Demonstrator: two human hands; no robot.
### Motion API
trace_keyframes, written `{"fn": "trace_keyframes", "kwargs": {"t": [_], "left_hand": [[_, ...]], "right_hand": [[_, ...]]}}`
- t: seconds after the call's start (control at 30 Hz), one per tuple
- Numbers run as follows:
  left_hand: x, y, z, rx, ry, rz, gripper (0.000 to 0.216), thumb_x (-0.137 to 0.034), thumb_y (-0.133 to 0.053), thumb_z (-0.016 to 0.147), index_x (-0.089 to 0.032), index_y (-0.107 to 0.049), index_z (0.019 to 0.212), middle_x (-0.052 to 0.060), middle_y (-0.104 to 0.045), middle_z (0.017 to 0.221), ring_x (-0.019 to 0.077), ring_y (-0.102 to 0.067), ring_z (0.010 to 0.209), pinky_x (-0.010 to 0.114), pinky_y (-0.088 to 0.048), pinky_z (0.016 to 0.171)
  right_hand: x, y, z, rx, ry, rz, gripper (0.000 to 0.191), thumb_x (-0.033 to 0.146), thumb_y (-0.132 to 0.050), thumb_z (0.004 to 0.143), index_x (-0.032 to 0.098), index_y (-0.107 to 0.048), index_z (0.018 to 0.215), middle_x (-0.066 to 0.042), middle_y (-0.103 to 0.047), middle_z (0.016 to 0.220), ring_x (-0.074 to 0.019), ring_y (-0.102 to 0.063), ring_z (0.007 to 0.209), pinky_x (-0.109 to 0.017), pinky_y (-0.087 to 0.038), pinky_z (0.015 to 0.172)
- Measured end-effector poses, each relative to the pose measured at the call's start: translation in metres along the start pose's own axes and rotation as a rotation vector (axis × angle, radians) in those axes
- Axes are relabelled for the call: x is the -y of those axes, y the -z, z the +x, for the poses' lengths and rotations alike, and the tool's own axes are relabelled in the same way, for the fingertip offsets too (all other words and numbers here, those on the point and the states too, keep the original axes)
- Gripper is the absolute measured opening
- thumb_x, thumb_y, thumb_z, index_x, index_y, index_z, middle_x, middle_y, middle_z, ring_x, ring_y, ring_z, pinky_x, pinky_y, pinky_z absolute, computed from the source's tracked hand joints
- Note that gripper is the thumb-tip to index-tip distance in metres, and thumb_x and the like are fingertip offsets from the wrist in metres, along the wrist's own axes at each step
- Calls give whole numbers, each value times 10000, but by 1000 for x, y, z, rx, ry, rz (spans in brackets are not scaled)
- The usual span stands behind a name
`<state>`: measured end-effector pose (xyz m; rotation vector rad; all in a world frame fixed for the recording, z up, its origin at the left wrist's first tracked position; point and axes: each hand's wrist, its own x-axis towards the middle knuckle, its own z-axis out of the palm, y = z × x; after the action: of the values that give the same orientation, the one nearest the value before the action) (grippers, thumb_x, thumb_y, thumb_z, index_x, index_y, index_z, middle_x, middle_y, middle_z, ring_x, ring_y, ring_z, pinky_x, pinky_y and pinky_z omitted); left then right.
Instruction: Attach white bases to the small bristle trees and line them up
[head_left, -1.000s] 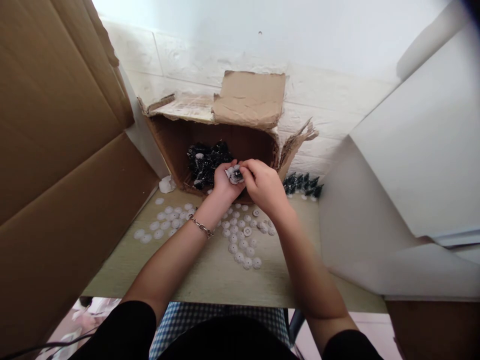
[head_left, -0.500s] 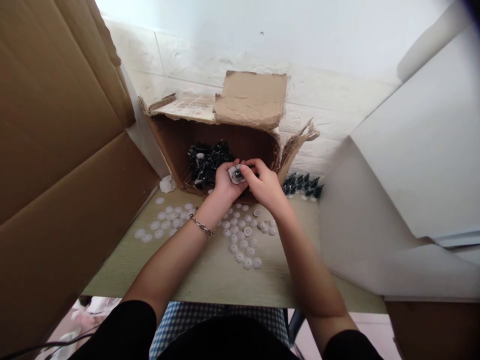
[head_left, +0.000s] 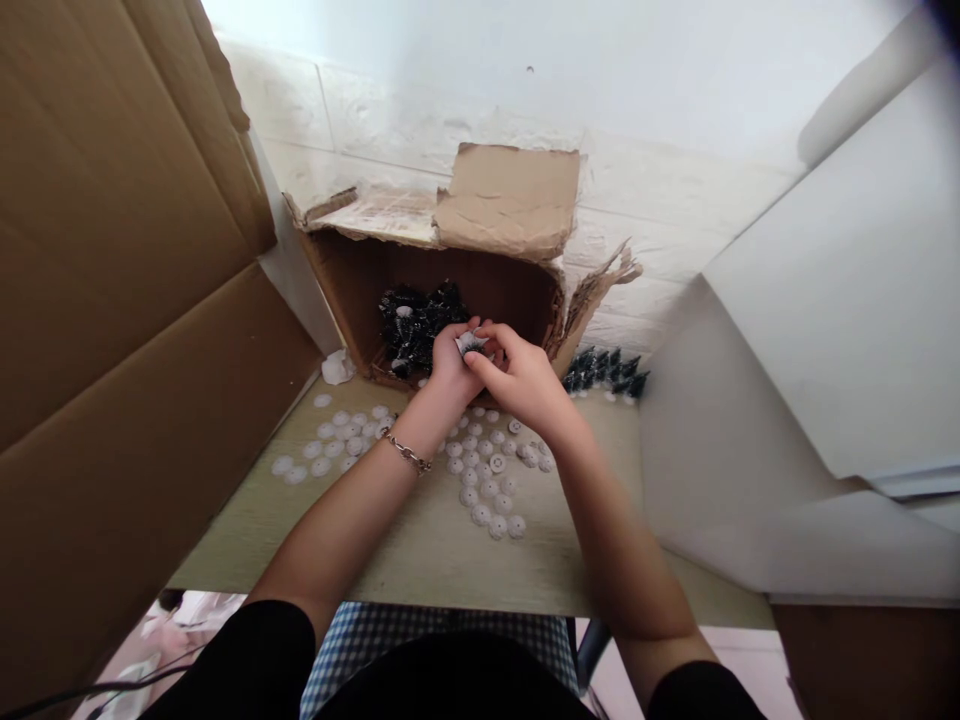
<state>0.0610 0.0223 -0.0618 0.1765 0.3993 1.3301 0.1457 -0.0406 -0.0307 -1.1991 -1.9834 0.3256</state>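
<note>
Both hands meet in front of the opening of a torn cardboard box (head_left: 504, 215). My left hand (head_left: 450, 368) is closed round a small dark miniature tree with a white base (head_left: 469, 343). Closed from the right, my right hand (head_left: 517, 375) has its thumb and fingers on the same tree; the tree's dark part is mostly hidden by the fingers. Inside the box, behind my left hand, lies a heap of dark frosted miniature trees (head_left: 420, 320). Below my hands, many white round bases (head_left: 489, 488) are spread over the tabletop, most with a small centre hole.
Several miniature trees (head_left: 607, 372) stand in rows on white bases right of the box. A crumpled white piece (head_left: 337, 367) lies left of it. A large cardboard panel (head_left: 127, 350) walls the left, white panels (head_left: 840, 300) the right. The greenish table (head_left: 420, 560) ends near my lap.
My right hand has shifted its fingers over the white base, and the tree has turned, so its base now shows edge-on and tilted. My left hand keeps its place.
</note>
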Motion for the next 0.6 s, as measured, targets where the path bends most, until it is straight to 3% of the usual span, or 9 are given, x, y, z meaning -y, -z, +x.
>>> {"fn": "trace_keyframes", "kwargs": {"t": [0.23,0.47,0.6], "left_hand": [[-1,-2,-2,-41,-2,8,72,-112,-428,604,-155,-485,592,0,-545,571,93,-516,514,205,-399,550],[1,2,3,6,-28,4,72,-119,-440,607,-155,-495,578,-7,-529,545,103,-532,552,211,-411,585],[-2,0,1,-56,-25,4,69,-129,-456,590,-154,-515,615,10,-569,592,112,-542,554,221,-422,578]], "right_hand": [[-2,-1,1,22,107,-39,297,342,-429,746,200,-467,1004,-45,-526,990,-147,-482,917,-281,-372,790],[-5,-3,2,19,88,-47,401,369,-479,708,207,-425,1071,-62,-487,1052,-166,-455,968,-305,-362,825],[-4,-1,0,82,85,-20,437,379,-462,716,206,-400,1113,-68,-472,1103,-173,-442,1004,-317,-350,842]]}}
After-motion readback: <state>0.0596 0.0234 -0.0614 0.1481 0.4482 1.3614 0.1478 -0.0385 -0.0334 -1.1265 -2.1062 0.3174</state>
